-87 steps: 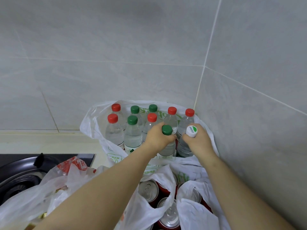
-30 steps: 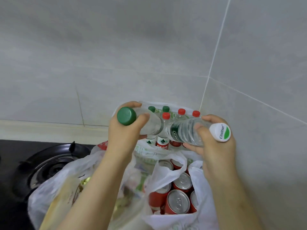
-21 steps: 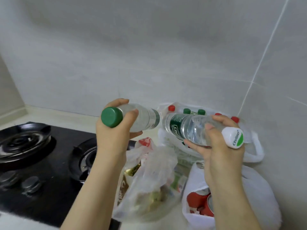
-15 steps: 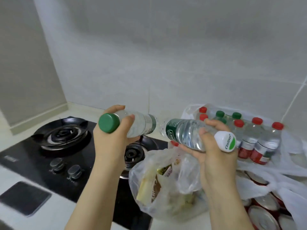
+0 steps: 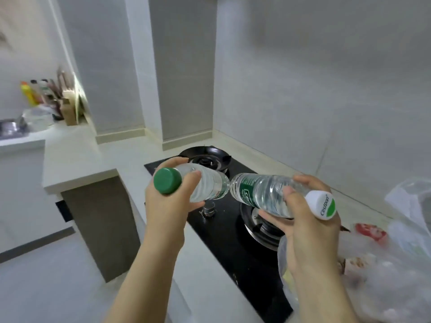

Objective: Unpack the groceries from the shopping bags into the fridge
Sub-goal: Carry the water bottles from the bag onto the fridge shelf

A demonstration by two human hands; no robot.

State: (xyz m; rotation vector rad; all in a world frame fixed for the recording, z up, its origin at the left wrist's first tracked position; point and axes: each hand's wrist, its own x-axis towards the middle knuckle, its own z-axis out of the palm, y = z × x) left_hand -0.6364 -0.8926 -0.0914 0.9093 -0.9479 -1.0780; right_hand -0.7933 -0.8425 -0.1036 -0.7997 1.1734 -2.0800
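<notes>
Green-cap bottle (image 5: 205,185) and white-cap bottle (image 5: 261,194) are both clear ribbed plastic w/ smooth plastic caps. The hob (image 5: 228,236) is glossy black glass, the counter (image 5: 77,159) smooth matt white, and the wall tiles (image 5: 326,89) matt grey. Pretty sure the bags (image 5: 384,276) are thin crinkly see-thru plastic, and the sink (image 5: 9,129) is shiny metal.

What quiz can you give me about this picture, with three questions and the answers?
1. True or false: the left hand holds a green-capped bottle.
2. What shows under both bottles? A a chair, B a stove, C a bed.
3. Fill in: the right hand holds the other bottle; its cap is ___.
Key: 1 true; 2 B; 3 white.
</notes>
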